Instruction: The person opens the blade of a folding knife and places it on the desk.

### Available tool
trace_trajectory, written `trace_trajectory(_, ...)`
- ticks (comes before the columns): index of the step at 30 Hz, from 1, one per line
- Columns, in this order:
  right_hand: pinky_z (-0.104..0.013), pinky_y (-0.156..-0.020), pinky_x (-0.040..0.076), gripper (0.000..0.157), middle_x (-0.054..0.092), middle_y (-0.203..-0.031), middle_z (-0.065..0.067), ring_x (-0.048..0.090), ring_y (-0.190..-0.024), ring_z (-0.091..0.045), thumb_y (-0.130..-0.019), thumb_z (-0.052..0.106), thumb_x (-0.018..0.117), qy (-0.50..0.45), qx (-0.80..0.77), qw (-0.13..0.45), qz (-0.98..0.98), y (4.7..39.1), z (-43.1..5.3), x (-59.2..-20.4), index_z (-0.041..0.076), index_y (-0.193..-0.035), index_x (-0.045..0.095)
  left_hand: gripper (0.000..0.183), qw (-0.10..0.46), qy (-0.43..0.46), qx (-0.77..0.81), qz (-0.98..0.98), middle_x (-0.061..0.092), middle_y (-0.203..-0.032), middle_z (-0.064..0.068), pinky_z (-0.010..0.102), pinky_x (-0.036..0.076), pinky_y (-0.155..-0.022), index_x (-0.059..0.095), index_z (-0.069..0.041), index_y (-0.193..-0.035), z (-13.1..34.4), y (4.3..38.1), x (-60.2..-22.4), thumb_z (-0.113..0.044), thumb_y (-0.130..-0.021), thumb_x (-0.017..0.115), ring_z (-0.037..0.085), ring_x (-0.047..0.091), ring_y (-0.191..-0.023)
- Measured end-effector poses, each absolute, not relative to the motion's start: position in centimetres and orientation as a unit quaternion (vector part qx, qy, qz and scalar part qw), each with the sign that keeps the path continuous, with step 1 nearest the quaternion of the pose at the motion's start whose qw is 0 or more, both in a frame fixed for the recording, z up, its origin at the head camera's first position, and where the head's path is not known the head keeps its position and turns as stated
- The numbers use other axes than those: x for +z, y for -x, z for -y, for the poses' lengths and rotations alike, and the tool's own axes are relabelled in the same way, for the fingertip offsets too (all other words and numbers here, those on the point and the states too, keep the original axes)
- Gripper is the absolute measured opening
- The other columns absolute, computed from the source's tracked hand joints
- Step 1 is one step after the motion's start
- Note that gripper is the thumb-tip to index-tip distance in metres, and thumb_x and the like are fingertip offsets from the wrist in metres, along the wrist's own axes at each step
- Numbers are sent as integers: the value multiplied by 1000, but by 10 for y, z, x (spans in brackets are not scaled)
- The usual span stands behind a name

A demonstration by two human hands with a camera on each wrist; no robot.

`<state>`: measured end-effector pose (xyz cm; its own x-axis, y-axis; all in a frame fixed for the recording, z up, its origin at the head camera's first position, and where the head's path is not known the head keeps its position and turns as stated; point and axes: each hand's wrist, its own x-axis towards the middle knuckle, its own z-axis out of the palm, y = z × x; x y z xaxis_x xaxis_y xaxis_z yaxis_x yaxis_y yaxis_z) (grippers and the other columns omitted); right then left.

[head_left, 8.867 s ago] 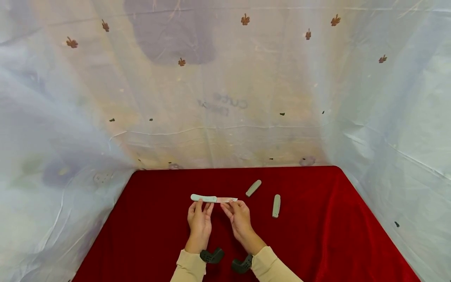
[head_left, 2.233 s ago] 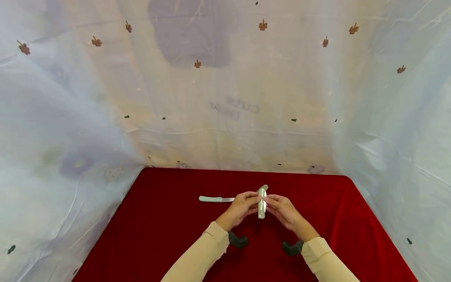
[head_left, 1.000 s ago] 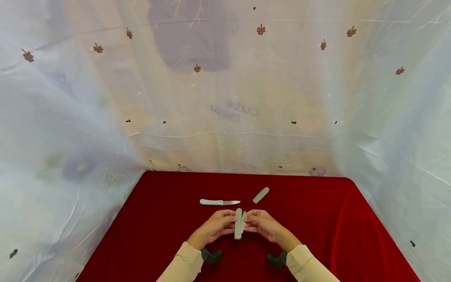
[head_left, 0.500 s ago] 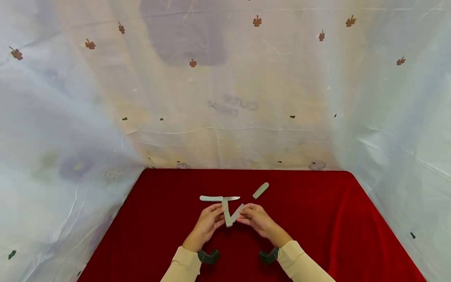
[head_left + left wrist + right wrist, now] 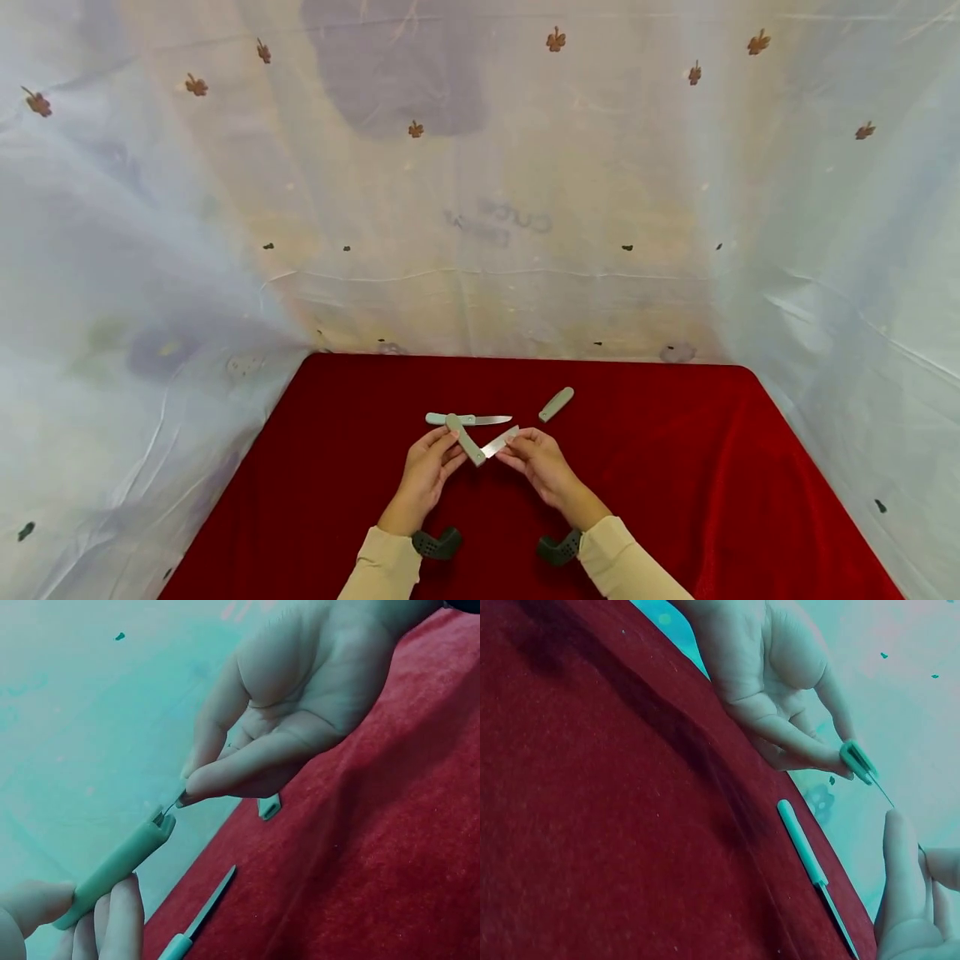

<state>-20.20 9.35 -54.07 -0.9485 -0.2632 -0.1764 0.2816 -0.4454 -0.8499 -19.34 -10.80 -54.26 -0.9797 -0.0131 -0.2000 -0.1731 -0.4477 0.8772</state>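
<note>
Between my hands is a folding knife (image 5: 467, 442) with a pale grey-green handle, its blade (image 5: 497, 443) swung partway out into a wide V. My left hand (image 5: 422, 477) grips the handle between thumb and fingers. The blade's tip end is pinched by my right hand (image 5: 545, 468); in the left wrist view those fingertips (image 5: 196, 784) hide most of the blade. Behind the held knife, an unfolded knife (image 5: 491, 420) with a white handle lies on the cloth, blade pointing right. A folded grey-green knife (image 5: 556, 404) lies farther right, set at a slant.
A red velvet cloth (image 5: 675, 500) covers the table. Pale patterned plastic sheeting (image 5: 480, 308) rises behind the table and at both sides. Dark devices (image 5: 437, 543) are strapped at both wrists.
The white-handled knife was laid down, and the grey-green knife from the far right was picked up. Its blade has swung out from nearly folded to a wide angle, its handle tilting left.
</note>
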Motion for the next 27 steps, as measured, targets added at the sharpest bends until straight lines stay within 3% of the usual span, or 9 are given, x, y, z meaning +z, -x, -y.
trace_trajectory(12, -37, -84, 51, 8, 56, -88, -15, 64, -79, -21, -91, -6, 52, -41, -874, 114, -471, 201, -81, -541, -1, -95, 46, 56, 20, 116, 874, -472, 53, -113, 17, 37, 48, -89, 30, 9, -136, 111, 193, -543, -8, -92, 59, 20, 60, -93)
trace_trajectory(21, -36, -86, 50, 7, 53, -94, -19, 63, -83, -21, -92, -7, 49, -80, -893, 80, -436, 201, -67, -545, -4, -97, 44, 38, -25, 141, 900, -411, 45, -116, 17, 38, 46, -92, 37, 6, -123, 107, 192, -544, -4, -92, 57, 22, 57, -92)
trace_trajectory(27, -36, -87, 49, 19, 50, -101, -18, 62, -86, -21, -92, -6, 50, -83, -904, 58, -416, 200, -57, -545, -10, -107, 39, 29, -46, 147, 914, -375, 37, -122, 17, 38, 44, -94, 38, 2, -116, 105, 192, -543, -4, -94, 54, 24, 51, -96)
